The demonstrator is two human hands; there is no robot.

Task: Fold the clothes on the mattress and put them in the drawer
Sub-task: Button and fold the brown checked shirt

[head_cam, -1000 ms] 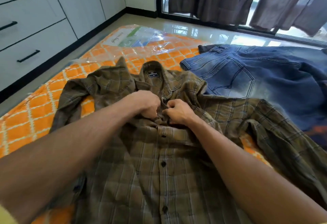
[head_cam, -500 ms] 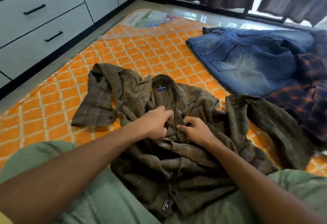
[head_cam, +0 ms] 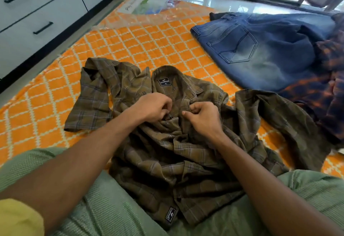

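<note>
Pinching the olive plaid shirt [head_cam: 186, 153] at frame centre, left hand [head_cam: 154, 108] and right hand [head_cam: 202, 118] grip its placket just below the collar.

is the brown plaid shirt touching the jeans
Apart. The head view shows a strip of orange mattress between the brown plaid shirt and the jeans along the whole of the jeans' near edge.
</note>
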